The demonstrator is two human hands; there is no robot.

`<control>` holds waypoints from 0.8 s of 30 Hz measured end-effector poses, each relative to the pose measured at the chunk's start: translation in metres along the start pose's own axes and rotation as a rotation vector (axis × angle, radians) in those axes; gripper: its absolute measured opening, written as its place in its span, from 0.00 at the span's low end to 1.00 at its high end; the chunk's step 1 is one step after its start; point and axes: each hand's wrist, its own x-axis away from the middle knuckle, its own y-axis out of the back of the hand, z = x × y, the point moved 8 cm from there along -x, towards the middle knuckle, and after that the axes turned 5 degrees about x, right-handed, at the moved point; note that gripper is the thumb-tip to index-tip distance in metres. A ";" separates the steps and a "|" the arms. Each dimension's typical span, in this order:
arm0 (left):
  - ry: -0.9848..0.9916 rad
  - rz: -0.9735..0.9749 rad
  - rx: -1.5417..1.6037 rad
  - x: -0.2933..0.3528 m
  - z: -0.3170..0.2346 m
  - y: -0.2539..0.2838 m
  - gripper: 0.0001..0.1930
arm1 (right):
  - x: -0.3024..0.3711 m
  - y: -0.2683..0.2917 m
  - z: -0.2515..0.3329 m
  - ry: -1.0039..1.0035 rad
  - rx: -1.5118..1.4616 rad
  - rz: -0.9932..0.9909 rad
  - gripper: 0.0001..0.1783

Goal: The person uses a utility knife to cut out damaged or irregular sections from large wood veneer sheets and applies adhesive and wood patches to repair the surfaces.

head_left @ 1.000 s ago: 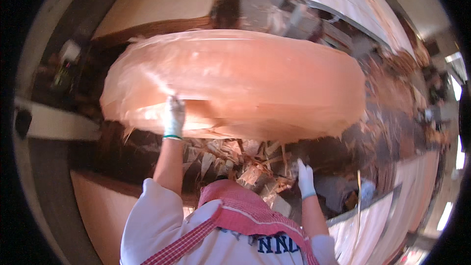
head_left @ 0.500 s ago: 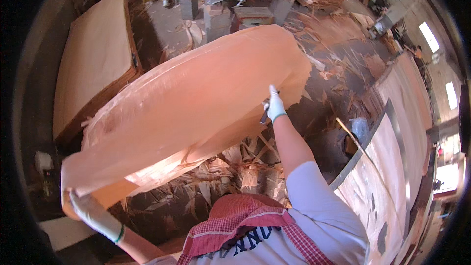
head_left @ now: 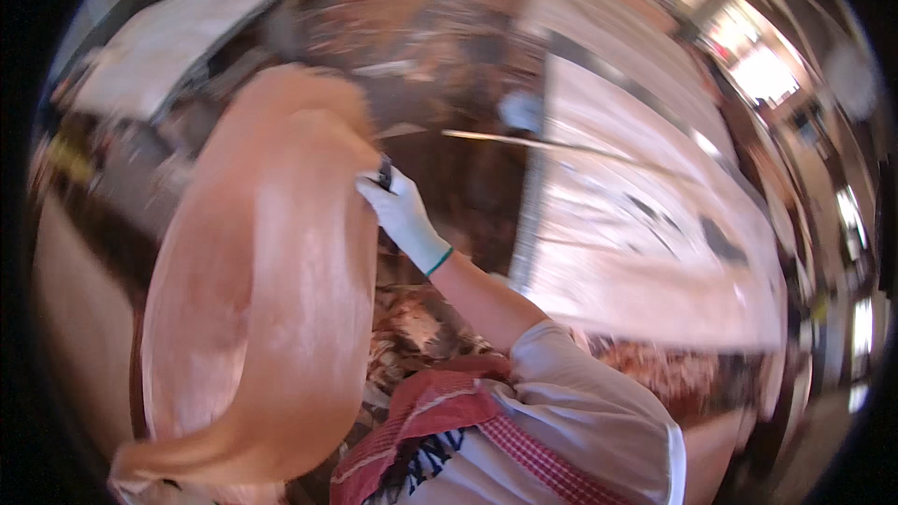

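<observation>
A large, thin sheet of reddish wood veneer (head_left: 309, 224) hangs bent and curled on the left, its near end folding over at the lower left. My right hand (head_left: 404, 215), in a white glove with a green cuff edge, is closed at the sheet's right edge. A short dark tool (head_left: 384, 171) shows in that same hand; its kind is too blurred to make out. My left hand is out of sight, around where the sheet's lower left end curls.
To the right stands a broad table covered with pale veneer (head_left: 636, 271), a thin wooden stick (head_left: 524, 141) jutting over its edge. Veneer scraps (head_left: 412, 318) litter the floor. Another pale-topped table (head_left: 178, 37) is far left, and a board stack (head_left: 84, 290) stands at left.
My view has swung right, toward the pale veneer table. The sheet has come round with me and bent into a deeper curl. My left hand has gone out of sight.
</observation>
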 end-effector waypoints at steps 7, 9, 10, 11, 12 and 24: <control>0.473 0.336 0.822 0.086 -0.060 -0.153 0.14 | 0.162 0.348 0.115 0.140 -0.093 -0.655 0.09; -0.215 0.479 0.192 0.107 -0.095 -0.184 0.16 | 0.238 0.416 0.131 0.188 -0.215 -0.800 0.10; -0.352 0.596 0.233 0.133 -0.120 -0.200 0.21 | 0.281 0.450 0.140 0.223 -0.251 -0.862 0.10; -0.589 0.575 0.139 0.155 -0.127 -0.219 0.20 | 0.326 0.485 0.144 0.230 -0.251 -0.933 0.11; -0.671 0.605 0.085 0.183 -0.153 -0.230 0.19 | 0.365 0.516 0.145 0.238 -0.274 -0.990 0.12; -1.021 0.714 0.334 0.542 -0.376 -0.407 0.23 | 0.660 0.799 0.234 0.264 0.117 -1.532 0.07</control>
